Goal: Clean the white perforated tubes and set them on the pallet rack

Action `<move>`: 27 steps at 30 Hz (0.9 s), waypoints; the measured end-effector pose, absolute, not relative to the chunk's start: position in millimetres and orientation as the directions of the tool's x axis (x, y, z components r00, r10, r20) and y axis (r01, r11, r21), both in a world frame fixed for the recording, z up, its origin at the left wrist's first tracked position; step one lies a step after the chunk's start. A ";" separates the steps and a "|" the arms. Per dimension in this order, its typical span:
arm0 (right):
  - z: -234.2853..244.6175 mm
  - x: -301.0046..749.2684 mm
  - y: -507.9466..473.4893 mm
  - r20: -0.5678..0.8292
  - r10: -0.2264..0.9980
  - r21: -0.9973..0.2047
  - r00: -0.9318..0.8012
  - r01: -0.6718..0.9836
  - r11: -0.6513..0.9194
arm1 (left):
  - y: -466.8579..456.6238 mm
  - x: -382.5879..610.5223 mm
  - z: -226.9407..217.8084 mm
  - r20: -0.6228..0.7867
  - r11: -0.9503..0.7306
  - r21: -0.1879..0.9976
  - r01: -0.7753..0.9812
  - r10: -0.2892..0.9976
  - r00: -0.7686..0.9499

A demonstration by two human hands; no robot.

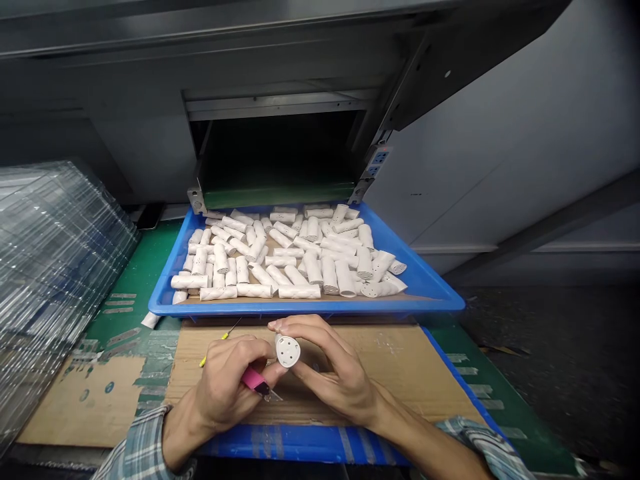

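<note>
My right hand (334, 373) is closed around a white plastic cylinder (287, 351), its round end with small holes facing me. My left hand (227, 387) grips a pink-handled knife (256, 382), its blade tip just below the cylinder. Both hands hover over a sheet of brown cardboard (415, 373) that lies on a blue tray (300, 443) near me. Behind them a second blue tray (425, 283) holds several more white cylinders (295, 257) piled loosely.
A yellow-handled tool (221, 338) lies on the cardboard by my left hand. A stack of clear plastic sheets (50, 267) fills the left side. The green bench top (150, 267) carries tape strips and a cardboard piece (85, 400). A dark machine opening (280, 157) sits behind the far tray.
</note>
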State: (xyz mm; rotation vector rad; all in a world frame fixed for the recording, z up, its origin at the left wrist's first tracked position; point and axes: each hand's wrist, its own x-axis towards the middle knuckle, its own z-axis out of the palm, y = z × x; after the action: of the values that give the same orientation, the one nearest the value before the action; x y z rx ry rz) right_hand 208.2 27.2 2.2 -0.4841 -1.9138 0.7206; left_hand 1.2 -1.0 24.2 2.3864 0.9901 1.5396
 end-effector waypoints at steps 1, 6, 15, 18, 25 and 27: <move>2.0 208.2 27.3 0.667 0.611 -0.669 -0.426 0.019 0.743 | -0.9 1.3 24.6 0.764 -0.775 0.444 0.449 0.590 0.263; 2.1 209.1 27.6 0.663 0.613 -0.672 -0.430 0.019 0.740 | 0.0 1.9 25.9 0.765 -0.781 0.450 0.433 0.587 0.264; 4.8 208.9 26.2 0.656 0.613 -0.673 -0.441 0.026 0.739 | -1.3 1.9 25.8 0.758 -0.769 0.450 0.455 0.598 0.260; 5.2 209.5 24.4 0.657 0.612 -0.668 -0.441 0.035 0.743 | -2.1 1.8 26.2 0.755 -0.769 0.453 0.452 0.600 0.265; 6.6 210.6 21.8 0.652 0.616 -0.671 -0.443 0.041 0.740 | -1.7 2.6 30.1 0.765 -0.784 0.459 0.419 0.588 0.263; 6.8 210.4 21.9 0.652 0.616 -0.669 -0.441 0.046 0.741 | -1.7 2.7 30.5 0.764 -0.779 0.458 0.427 0.591 0.258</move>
State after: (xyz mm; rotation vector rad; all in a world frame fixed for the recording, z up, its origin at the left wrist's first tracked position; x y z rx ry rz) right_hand 210.4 21.9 6.8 -0.5059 -1.9382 0.7138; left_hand 2.7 -1.7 30.5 2.3616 0.9656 1.5460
